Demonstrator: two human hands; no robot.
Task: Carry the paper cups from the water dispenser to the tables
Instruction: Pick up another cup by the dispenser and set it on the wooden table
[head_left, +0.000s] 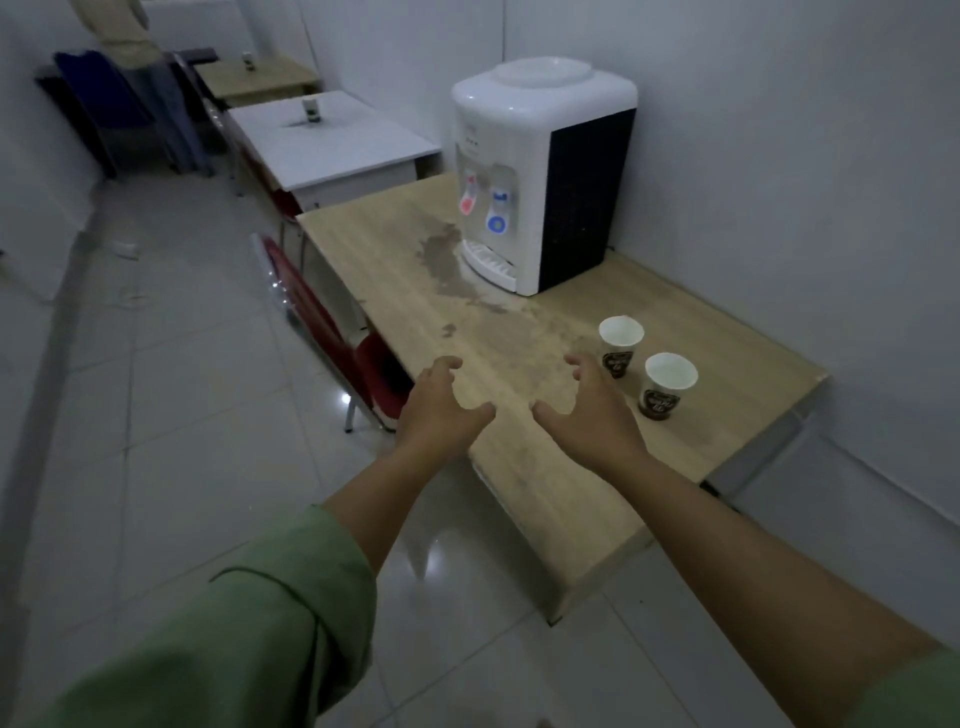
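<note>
Two white paper cups with dark printed bands stand upright on the wooden table (545, 493), one (619, 347) farther back and one (666, 385) nearer its right edge. A white water dispenser (540, 171) with red and blue taps sits at the back of this table. My left hand (441, 402) hovers over the table's left edge, fingers spread and empty. To its right, my right hand (584, 402) is also spread and empty, just left of the farther cup without touching it. A cup (310, 110) stands on the white table (353, 150) and another (248, 61) on the far wooden table (270, 80).
A wet stain (447, 260) spreads over the tabletop in front of the dispenser. Red chairs (332, 332) are tucked under the table's left side. Dark chairs (119, 109) stand at the far left wall. Tiled floor (171, 415) runs along the left.
</note>
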